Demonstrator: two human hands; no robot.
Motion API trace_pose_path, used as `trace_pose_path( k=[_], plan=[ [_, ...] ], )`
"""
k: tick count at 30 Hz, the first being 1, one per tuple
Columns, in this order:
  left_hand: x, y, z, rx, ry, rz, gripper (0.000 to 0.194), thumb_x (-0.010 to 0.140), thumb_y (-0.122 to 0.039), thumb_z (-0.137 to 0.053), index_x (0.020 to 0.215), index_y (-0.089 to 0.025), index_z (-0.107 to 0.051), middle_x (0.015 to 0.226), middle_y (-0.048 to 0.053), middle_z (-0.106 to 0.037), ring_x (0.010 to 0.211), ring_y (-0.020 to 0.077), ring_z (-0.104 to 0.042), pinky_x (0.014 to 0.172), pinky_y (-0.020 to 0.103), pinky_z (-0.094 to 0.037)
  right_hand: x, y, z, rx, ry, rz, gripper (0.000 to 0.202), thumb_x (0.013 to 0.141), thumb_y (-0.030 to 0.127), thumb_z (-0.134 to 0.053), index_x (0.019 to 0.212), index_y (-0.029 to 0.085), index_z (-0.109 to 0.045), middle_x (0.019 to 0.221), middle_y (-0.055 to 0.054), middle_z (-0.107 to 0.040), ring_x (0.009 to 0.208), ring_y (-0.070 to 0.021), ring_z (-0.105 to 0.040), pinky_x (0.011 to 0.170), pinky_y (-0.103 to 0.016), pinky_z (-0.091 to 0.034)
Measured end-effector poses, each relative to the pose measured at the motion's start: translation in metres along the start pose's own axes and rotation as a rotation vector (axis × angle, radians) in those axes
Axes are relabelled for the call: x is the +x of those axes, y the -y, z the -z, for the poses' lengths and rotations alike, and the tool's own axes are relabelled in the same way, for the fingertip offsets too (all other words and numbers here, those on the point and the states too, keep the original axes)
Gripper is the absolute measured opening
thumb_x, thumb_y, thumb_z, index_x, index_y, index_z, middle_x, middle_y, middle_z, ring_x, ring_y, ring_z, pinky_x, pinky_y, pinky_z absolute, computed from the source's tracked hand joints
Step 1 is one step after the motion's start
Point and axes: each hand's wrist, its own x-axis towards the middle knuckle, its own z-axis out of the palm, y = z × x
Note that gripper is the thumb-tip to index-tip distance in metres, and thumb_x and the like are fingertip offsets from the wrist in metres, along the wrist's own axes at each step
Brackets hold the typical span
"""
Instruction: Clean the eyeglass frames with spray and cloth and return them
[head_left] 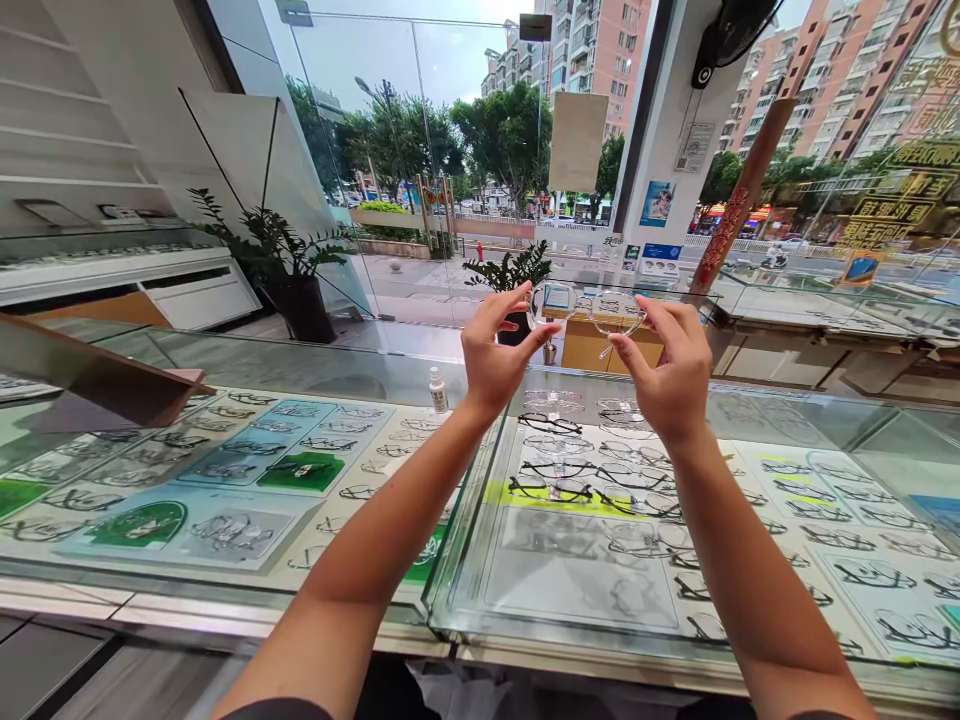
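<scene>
A pair of eyeglasses (583, 303) with a thin, clear-looking frame is held up in front of me, above the glass display counter. My left hand (496, 350) pinches its left side between thumb and fingers. On the other side, my right hand (671, 365) grips the right edge near the hinge. A temple tip shows just below the right lens, by my right thumb. Both arms stretch forward over the counter. Through the lenses I see the shop interior and the street side.
Below my arms lies a glass display case (457, 560) with rows of eyeglasses (555, 490) inside. A small white bottle (438, 391) stands on the counter left of my left hand. Potted plants (300, 300) stand by the glass doors. At left, a brown tilted panel (112, 375) rests on the counter.
</scene>
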Motion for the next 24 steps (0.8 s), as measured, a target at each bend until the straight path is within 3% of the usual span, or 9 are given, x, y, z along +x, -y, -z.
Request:
trace_pose_path(
  k=[8,15,19,24],
  plan=[
    [-0.002,0.001,0.000,0.046,0.028,-0.002,0.066,0.081,-0.057,-0.093,0.136,-0.028,-0.073,0.124,0.009,-0.079,0.104,0.0229,-0.079,0.082,0.035,-0.066,0.001,0.003,0.002,-0.067,0.004,0.030,0.046,0.103,0.048,-0.069,0.144,0.027,-0.068,0.121,-0.012,-0.070,0.115,-0.0311,-0.068,0.103,-0.054,-0.060],
    [-0.002,-0.009,0.005,0.208,-0.100,-0.198,0.064,0.088,-0.054,-0.088,0.139,-0.022,-0.068,0.129,0.012,-0.077,0.117,0.0267,-0.076,0.094,0.041,-0.066,0.001,0.013,0.003,0.045,-0.014,-0.041,0.052,0.103,0.053,-0.068,0.150,0.032,-0.066,0.136,-0.012,-0.070,0.129,-0.0344,-0.066,0.112,-0.058,-0.057],
    [-0.003,-0.010,0.007,0.286,-0.134,-0.271,0.064,0.090,-0.056,-0.084,0.141,-0.023,-0.066,0.131,0.013,-0.077,0.123,0.0281,-0.073,0.102,0.044,-0.064,0.000,0.010,0.001,0.160,-0.074,-0.177,0.041,0.111,0.051,-0.053,0.138,0.029,-0.075,0.129,-0.012,-0.076,0.122,-0.0294,-0.073,0.107,-0.056,-0.061],
    [-0.006,-0.008,0.005,0.282,-0.125,-0.265,0.064,0.092,-0.057,-0.083,0.143,-0.024,-0.065,0.133,0.012,-0.076,0.124,0.0278,-0.073,0.105,0.044,-0.062,0.001,0.007,-0.001,0.235,-0.060,-0.272,0.036,0.109,0.052,-0.059,0.119,0.026,-0.083,0.124,-0.010,-0.082,0.123,-0.0284,-0.075,0.111,-0.056,-0.059]
  ],
)
